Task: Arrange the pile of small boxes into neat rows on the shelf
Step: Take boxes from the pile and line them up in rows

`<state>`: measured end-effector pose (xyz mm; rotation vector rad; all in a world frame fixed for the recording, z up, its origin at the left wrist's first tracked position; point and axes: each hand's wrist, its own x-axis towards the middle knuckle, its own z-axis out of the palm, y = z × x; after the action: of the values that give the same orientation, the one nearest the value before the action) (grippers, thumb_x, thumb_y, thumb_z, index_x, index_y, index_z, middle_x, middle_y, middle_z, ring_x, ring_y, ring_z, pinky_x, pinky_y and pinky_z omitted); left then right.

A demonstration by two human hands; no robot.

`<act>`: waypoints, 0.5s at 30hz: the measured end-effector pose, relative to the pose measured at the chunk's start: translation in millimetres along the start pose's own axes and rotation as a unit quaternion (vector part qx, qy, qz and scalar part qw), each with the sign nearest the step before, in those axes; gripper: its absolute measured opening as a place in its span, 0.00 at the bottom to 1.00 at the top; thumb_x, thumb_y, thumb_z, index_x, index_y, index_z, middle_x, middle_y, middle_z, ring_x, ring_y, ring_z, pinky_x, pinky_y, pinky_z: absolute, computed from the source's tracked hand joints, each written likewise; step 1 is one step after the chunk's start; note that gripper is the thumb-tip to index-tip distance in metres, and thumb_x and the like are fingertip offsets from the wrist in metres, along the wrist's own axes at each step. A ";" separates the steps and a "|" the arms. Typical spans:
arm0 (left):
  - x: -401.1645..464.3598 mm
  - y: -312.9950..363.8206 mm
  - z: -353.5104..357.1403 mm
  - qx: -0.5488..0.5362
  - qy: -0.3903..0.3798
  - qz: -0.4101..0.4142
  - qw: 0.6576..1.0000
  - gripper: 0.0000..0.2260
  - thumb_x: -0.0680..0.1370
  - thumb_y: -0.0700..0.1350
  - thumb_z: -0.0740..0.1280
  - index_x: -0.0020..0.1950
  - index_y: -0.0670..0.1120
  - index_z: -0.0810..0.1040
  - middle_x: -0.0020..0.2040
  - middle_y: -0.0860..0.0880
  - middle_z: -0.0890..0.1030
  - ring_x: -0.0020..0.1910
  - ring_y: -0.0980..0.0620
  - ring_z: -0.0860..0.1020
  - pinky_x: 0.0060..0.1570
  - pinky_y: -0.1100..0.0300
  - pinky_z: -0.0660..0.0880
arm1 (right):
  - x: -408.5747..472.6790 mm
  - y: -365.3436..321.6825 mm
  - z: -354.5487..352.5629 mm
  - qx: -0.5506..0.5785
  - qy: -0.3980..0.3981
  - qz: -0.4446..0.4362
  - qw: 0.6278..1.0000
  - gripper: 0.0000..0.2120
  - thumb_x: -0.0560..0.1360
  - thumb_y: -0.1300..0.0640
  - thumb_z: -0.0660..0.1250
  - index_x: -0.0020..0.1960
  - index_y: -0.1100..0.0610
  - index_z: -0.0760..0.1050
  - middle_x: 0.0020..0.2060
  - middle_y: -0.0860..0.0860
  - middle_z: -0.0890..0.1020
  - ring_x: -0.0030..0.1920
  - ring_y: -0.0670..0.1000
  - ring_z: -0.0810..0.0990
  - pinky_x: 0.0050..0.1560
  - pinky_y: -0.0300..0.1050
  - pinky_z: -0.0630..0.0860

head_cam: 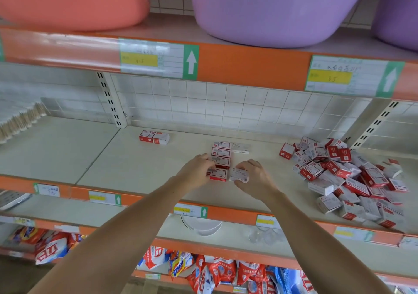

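A loose pile of small red-and-white boxes (pixel 346 176) lies at the right of the cream shelf (pixel 140 164). In the middle, a short column of the same boxes (pixel 222 152) runs front to back, with one white box (pixel 241 148) beside its far end. My left hand (pixel 196 172) pinches the nearest red box (pixel 219 174) of that column. My right hand (pixel 254 176) holds a white-faced box (pixel 239 175) just right of it, low on the shelf. Two more boxes (pixel 154 137) sit together at the back left.
Orange and purple plastic basins (pixel 271 6) stand on the shelf above. A bundle of wooden sticks (pixel 20 119) lies at the far left. Below are white plates (pixel 201 224), clear glasses (pixel 264 235) and bags of detergent (pixel 203 269). The orange shelf lip (pixel 235 214) carries price tags.
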<state>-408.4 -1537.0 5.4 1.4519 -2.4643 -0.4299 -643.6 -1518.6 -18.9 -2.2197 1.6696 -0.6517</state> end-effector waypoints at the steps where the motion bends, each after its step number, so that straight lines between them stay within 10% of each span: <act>1: 1.0 1.1 0.6 0.005 0.001 -0.003 1.000 0.13 0.77 0.43 0.70 0.61 0.47 0.81 0.58 0.50 0.76 0.58 0.52 0.74 0.57 0.57 0.76 | -0.5 -0.4 -0.5 -0.001 -0.002 0.001 1.000 0.19 0.68 0.54 0.75 0.57 0.54 0.77 0.49 0.49 0.77 0.51 0.50 0.72 0.50 0.44 0.74; 15: 9.0 10.8 2.2 0.052 0.028 -0.005 0.998 0.12 0.77 0.42 0.67 0.59 0.48 0.81 0.56 0.50 0.76 0.55 0.49 0.76 0.50 0.56 0.76 | -1.4 -0.1 -0.1 0.014 -0.001 0.005 1.000 0.20 0.67 0.55 0.76 0.57 0.54 0.77 0.49 0.49 0.76 0.51 0.50 0.72 0.49 0.40 0.71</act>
<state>-422.2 -1539.7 8.0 1.4951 -2.4698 -0.2617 -643.9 -1517.2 -19.0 -2.1893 1.6603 -0.6672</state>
